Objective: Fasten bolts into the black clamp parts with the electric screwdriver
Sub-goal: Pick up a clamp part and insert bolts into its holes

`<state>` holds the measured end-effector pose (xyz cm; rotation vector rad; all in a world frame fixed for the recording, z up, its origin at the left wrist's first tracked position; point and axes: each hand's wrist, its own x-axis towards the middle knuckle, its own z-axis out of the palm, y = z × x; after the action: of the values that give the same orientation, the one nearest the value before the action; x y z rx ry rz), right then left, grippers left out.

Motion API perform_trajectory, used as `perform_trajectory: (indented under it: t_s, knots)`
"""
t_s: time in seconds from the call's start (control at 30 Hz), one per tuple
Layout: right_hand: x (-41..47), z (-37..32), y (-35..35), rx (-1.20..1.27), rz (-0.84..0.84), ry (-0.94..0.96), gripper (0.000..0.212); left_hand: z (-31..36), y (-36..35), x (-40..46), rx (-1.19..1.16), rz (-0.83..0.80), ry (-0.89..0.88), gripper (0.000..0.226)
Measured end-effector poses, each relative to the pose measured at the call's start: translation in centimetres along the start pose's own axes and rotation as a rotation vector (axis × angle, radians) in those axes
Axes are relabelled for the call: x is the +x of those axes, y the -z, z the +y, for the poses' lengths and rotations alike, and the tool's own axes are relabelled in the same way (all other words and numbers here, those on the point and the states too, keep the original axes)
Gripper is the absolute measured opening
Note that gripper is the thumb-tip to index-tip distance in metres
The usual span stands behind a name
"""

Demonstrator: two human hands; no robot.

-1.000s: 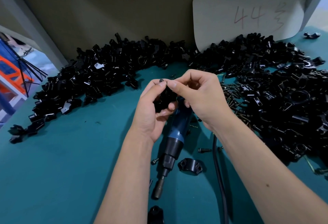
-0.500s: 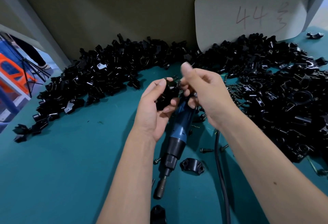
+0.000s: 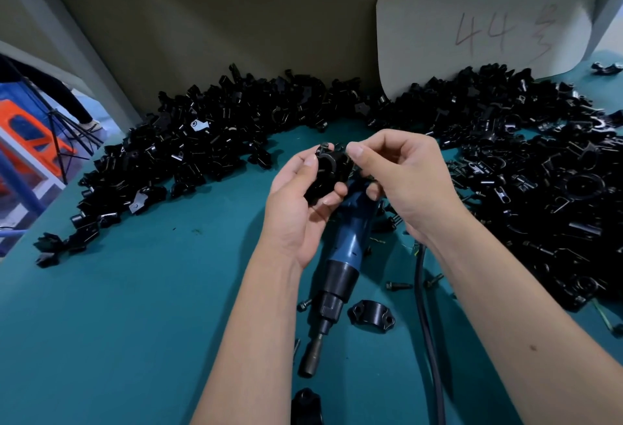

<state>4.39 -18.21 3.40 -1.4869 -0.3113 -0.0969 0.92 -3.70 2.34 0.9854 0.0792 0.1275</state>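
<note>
My left hand (image 3: 296, 209) grips a black clamp part (image 3: 328, 171) above the teal table (image 3: 135, 323); a bolt head (image 3: 325, 145) stands out of its top. My right hand (image 3: 404, 182) has thumb and forefinger pinched together at the clamp's upper right edge, seemingly on a small bolt that is mostly hidden. The blue and black electric screwdriver (image 3: 347, 246) runs below both hands with its bit end (image 3: 308, 364) pointing toward me. Its rear end is hidden under my right hand's lower fingers.
Large piles of black clamp parts ring the table at the back left (image 3: 202, 141) and right (image 3: 539, 171). A loose clamp half (image 3: 371, 315), loose bolts (image 3: 397, 285), the tool's cable (image 3: 424, 323) and another black part (image 3: 305, 404) lie near me. A grey card (image 3: 472, 26) leans on the wall.
My right hand lifted its fingers off the clamp half a second ago and has now come back to its upper right edge, pinching. My left hand keeps the clamp in place.
</note>
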Motion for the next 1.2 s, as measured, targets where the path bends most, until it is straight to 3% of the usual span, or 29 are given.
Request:
perform_trajectory:
  t_s: [0.13,0.27,0.57,0.93,1.03,1.1,1.2]
  knots:
    - [0.2,0.4,0.4,-0.127,0.037,0.071,0.028,-0.1,0.2,0.2,0.04,0.015,-0.034,0.026]
    - [0.0,0.2,0.2,-0.149,-0.045,0.122,0.003,-0.1,0.3,0.3,0.156,-0.032,-0.064,0.027]
    - [0.1,0.0,0.4,-0.233,-0.039,0.118,0.009,-0.1,0.4,0.4,0.451,-0.096,-0.185,0.021]
    - [-0.3,0.1,-0.1,-0.388,0.084,0.299,0.018,0.0,0.1,0.4,0.519,-0.133,-0.298,0.018]
    - [-0.5,-0.1,-0.8,-0.4,0.123,0.295,0.018,-0.1,0.1,0.5,0.49,-0.126,-0.28,0.018]
    - [-0.6,-0.3,-1.5,-0.388,0.208,0.227,0.021,-0.3,0.0,0.4,0.405,-0.036,-0.202,0.019]
    - [-0.7,0.2,-1.8,-0.689,0.33,0.071,0.034,-0.1,0.3,0.7,0.145,0.118,-0.023,0.02]
